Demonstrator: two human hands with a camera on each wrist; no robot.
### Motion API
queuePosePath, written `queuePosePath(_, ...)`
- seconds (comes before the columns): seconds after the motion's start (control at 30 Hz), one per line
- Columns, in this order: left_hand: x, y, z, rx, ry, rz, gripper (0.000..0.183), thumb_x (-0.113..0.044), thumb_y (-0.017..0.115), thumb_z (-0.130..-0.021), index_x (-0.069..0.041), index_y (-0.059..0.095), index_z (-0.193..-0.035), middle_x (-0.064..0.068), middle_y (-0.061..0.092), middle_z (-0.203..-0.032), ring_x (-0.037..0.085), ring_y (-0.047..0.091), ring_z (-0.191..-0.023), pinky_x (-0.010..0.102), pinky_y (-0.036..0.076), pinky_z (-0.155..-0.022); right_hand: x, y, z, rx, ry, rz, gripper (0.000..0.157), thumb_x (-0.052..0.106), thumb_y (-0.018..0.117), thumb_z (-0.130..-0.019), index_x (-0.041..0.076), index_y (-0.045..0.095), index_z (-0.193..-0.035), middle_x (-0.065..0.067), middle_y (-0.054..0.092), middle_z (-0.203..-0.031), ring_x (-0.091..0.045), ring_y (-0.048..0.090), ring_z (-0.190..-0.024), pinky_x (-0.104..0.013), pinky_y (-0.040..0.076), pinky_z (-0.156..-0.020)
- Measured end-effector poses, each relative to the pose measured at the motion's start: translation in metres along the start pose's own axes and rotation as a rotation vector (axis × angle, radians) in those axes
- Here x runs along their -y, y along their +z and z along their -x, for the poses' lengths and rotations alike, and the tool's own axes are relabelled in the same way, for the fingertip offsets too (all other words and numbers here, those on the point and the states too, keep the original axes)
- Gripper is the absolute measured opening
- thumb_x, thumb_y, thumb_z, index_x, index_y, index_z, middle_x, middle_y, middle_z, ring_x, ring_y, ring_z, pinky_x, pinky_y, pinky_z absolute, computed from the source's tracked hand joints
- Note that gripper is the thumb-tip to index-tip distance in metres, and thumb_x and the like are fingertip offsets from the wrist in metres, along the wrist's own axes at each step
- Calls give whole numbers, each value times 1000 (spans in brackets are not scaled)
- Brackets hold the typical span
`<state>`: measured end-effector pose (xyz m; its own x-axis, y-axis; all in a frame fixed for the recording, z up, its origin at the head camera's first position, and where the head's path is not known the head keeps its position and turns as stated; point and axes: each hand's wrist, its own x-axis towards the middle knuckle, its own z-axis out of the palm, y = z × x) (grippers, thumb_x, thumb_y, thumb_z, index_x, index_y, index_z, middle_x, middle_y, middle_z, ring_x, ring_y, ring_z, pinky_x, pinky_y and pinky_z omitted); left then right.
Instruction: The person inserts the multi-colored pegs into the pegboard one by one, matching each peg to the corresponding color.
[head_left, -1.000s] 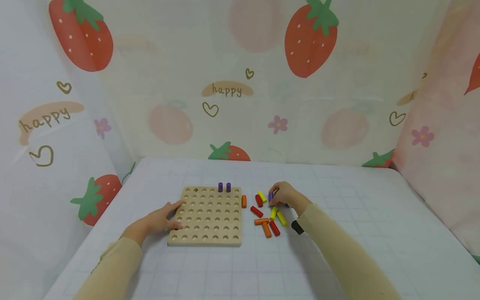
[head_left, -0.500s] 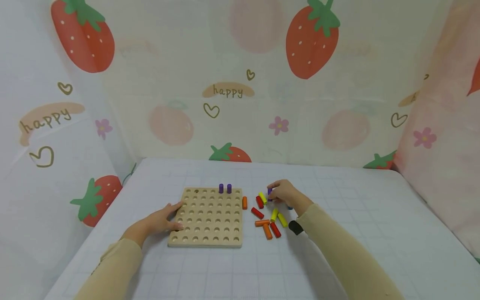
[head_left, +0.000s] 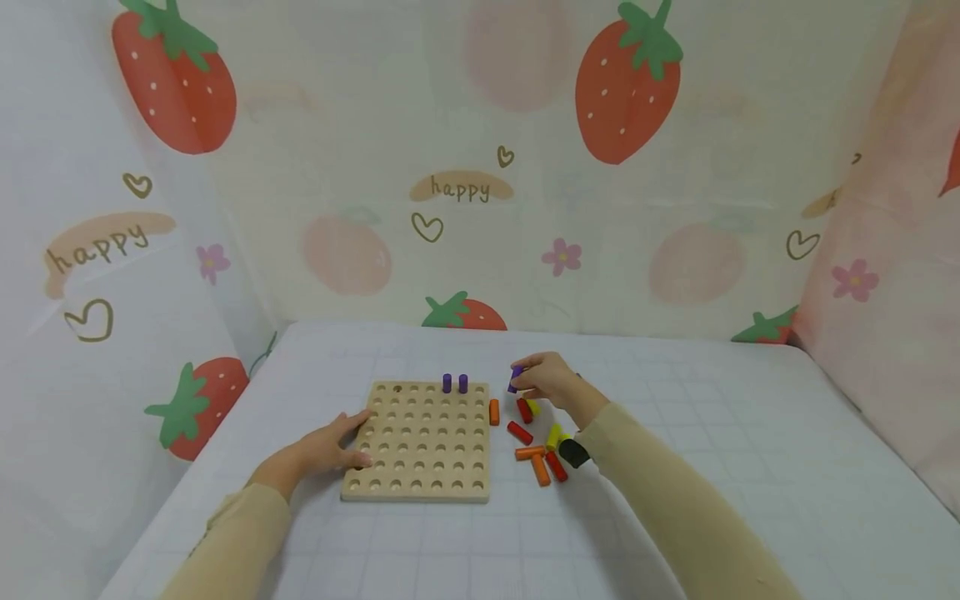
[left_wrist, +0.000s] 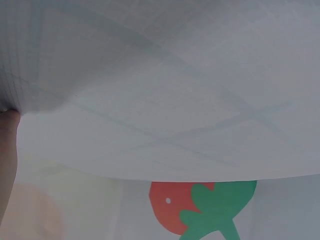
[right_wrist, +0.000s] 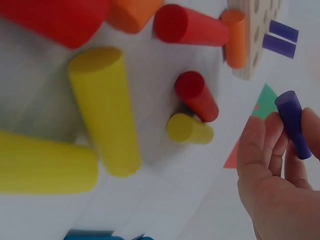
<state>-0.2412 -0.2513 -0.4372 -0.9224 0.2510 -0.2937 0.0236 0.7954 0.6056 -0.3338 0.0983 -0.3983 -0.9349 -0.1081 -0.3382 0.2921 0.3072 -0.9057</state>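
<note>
A light wooden peg board (head_left: 416,497) with rows of round holes lies left of centre on the table. Two purple pegs (head_left: 454,383) stand upright in its back row. My left hand (head_left: 330,443) rests at the board's left edge, fingers spread, thumb and forefinger touching it; only a finger (left_wrist: 7,150) shows in the left wrist view. Right of the board, my right hand (head_left: 551,382) pinches another purple peg (right_wrist: 291,122) between thumb and fingers, raised above the table and slightly tilted.
An orange peg (head_left: 494,412) lies along the board's right side. Several red pegs (head_left: 520,432), yellow pegs (right_wrist: 105,110) and orange pegs (head_left: 540,470) lie loose below my right hand. Something blue (right_wrist: 95,235) shows at the bottom of the right wrist view. A strawberry-print cloth (head_left: 465,267) hangs behind the table.
My right hand has lifted the purple peg from among the loose pegs and carried it left toward the board. My left hand keeps its place at the board's edge.
</note>
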Motion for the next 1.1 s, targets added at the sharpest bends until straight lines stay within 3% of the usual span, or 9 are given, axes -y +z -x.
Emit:
queuePosePath(0.13,0,-2,1,-2,-7,-9,100,-49,73,-80,-4,22,-154,39,6,-152,55,10,-138,68,15,-107,3,9,-2,13,-27,-16,36,0,63,-93,-5,59,-128,-17,66,-107,-19,63,-84,-34,53,-86)
queuePosePath(0.37,1,-4,0,-5,13,-11,100,-48,72,-81,-3,22,-154,40,6,-151,56,9,-138,67,15,-107,5,21,-3,3,-37,13,34,2,63,-93,-3,61,-127,-15,67,-108,-24,63,-96,-39,50,-91)
queuePosePath(0.73,0,0,0,-15,7,-15,99,-48,73,-79,-3,24,-153,39,9,-151,54,11,-139,66,15,-108,5,32,-7,-27,-31,7,31,1,66,-91,-1,65,-121,-12,68,-106,-24,58,-94,-35,49,-82)
queuePosePath(1.1,-2,-1,4,-12,11,0,98,-44,74,-80,-2,23,-153,40,7,-150,54,10,-139,65,14,-109,6,45,-12,-45,-84,64,32,-1,68,-89,1,67,-121,-9,68,-101,-23,61,-94,-37,48,-80)
